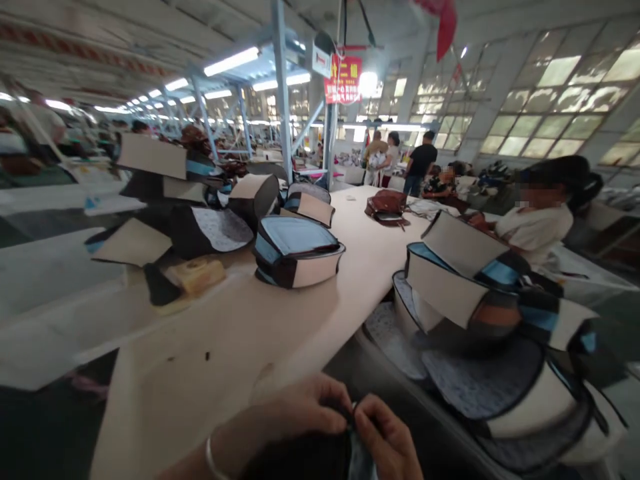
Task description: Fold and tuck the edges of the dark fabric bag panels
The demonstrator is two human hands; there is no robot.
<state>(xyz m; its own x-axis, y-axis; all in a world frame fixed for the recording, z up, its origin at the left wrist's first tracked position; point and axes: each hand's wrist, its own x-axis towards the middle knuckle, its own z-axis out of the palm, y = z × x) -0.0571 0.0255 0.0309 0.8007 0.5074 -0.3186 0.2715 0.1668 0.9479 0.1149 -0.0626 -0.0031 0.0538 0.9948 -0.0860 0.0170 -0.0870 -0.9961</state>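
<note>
At the bottom centre, my left hand [310, 407], with a bangle on its wrist, has thumb and fingers pinched on the edge of a dark piece [300, 457]. Close against its fingertips, my right hand [383, 433] is also closed on that edge. A greyish strip [359, 453] hangs below the right fingers. The lower part of the dark piece is cut off by the frame. Beyond my hands, a blue, black and beige bag piece [300, 253] sits on the pale table [240, 333].
More bag pieces [215, 227] lie at the table's left, beside a yellowish block [195, 277]. A brown bag [387, 205] rests further back. Right of the table edge, bag parts [480, 347] are piled high. A person [535, 223] in a white top is behind them.
</note>
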